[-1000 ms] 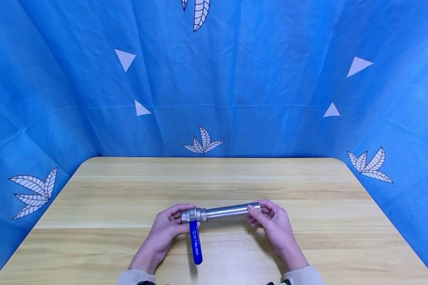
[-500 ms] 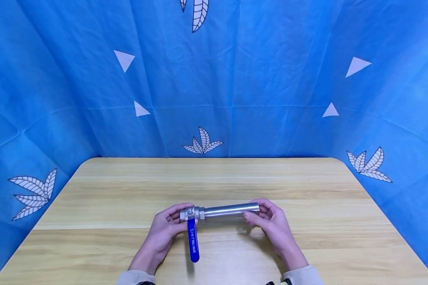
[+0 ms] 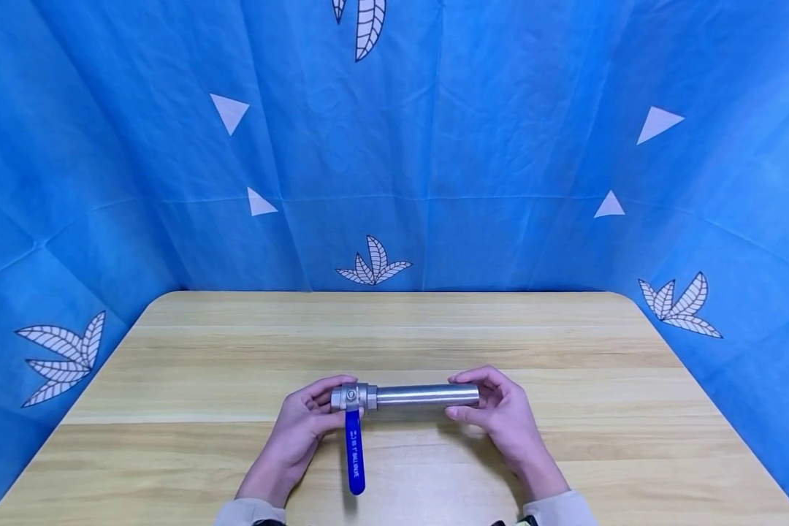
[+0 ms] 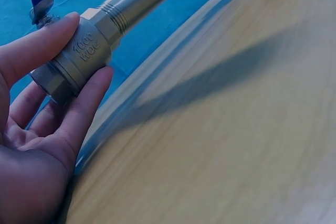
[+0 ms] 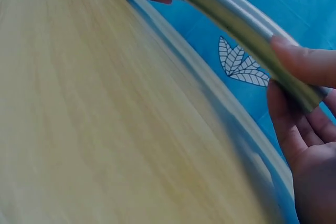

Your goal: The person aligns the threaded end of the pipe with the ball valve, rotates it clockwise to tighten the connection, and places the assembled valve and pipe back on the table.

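Note:
A metal ball valve [image 3: 361, 397] with a long blue lever [image 3: 355, 453] is held above the table by my left hand [image 3: 302, 427]. The thumb lies on one side of its body and the fingers on the other; raised lettering shows there in the left wrist view. A shiny steel pipe [image 3: 410, 395] sits in the valve's right end, with a few bare threads [image 4: 115, 17] showing at the joint. My right hand [image 3: 506, 416] holds the pipe's free end, thumb on the near side and index finger on the far side. The lever points toward me.
A light wood-grain table [image 3: 237, 351] lies beneath, with the shadow [image 4: 210, 77] of the valve and pipe on it. A blue curtain [image 3: 513, 131] with white leaf and triangle prints surrounds the table's back and sides.
My right thumb has slid from the pipe's top to its near side, and the index finger has come over the far side. The pipe's right end has dipped slightly; the valve has shifted slightly left.

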Demonstrator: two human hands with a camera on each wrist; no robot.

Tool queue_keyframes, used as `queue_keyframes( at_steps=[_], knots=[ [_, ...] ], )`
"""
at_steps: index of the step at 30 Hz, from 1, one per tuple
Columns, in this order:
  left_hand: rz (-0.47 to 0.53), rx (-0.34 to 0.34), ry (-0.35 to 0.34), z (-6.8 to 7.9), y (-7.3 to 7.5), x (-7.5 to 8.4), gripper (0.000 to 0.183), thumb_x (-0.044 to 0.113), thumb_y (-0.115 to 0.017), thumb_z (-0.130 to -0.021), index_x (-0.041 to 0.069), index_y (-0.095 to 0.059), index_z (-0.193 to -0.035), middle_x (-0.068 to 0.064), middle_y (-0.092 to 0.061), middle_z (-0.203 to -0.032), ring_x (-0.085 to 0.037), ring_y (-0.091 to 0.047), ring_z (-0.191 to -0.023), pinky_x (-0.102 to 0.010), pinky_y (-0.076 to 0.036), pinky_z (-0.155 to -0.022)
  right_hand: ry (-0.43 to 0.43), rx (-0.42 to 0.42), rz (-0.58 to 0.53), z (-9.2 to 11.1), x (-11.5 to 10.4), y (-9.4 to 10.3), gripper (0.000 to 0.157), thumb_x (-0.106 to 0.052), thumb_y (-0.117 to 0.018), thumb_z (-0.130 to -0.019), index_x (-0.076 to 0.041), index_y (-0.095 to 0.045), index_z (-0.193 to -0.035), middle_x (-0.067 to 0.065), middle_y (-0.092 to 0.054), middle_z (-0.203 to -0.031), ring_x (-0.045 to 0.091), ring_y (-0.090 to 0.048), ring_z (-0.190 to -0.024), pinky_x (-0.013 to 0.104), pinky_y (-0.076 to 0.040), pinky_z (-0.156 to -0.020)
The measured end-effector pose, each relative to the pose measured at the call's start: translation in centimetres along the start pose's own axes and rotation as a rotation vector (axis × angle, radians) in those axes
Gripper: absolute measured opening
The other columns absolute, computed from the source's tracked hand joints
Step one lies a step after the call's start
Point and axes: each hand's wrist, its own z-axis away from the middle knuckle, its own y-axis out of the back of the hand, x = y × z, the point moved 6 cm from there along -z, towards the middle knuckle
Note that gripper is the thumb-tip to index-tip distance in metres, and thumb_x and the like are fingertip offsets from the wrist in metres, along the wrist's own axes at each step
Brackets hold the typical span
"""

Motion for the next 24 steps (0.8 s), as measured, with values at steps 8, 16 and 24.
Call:
queue_keyframes(
  at_steps=[8,16,24],
  knots=[
    [-0.003,0.007,0.009,0.02,0.08,-0.1,0.064,-0.001,-0.082,-0.065,0.007,-0.062,-0.125,-0.013,-0.065,-0.121,-0.026,-0.062,-0.109,-0.034,-0.054,-0.092,-0.001,-0.001,-0.002,0.1,0.11,-0.21,0.053,0.016,-0.076,-0.058,0.005,-0.061,-0.107,0.019,-0.063,-0.116,0.027,-0.062,-0.103,0.031,-0.055,-0.089],
    [-0.007,0.015,0.02,-0.02,0.14,0.0,0.063,0.001,-0.082,-0.066,0.009,-0.062,-0.126,-0.012,-0.064,-0.122,-0.025,-0.062,-0.11,-0.034,-0.053,-0.094,-0.049,0.043,0.031,0.04,0.38,0.06,0.054,0.0,-0.086,-0.06,-0.002,-0.066,-0.111,0.013,-0.067,-0.107,0.021,-0.064,-0.094,0.029,-0.056,-0.083],
    [-0.006,0.016,0.016,-0.17,0.36,-0.04,0.062,0.001,-0.082,-0.067,0.009,-0.062,-0.125,-0.012,-0.064,-0.122,-0.025,-0.062,-0.11,-0.034,-0.053,-0.093,-0.083,0.036,0.021,0.05,0.68,0.08,0.054,-0.007,-0.086,-0.066,-0.002,-0.066,-0.116,0.013,-0.069,-0.105,0.02,-0.068,-0.091,0.03,-0.058,-0.081]
  ],
)
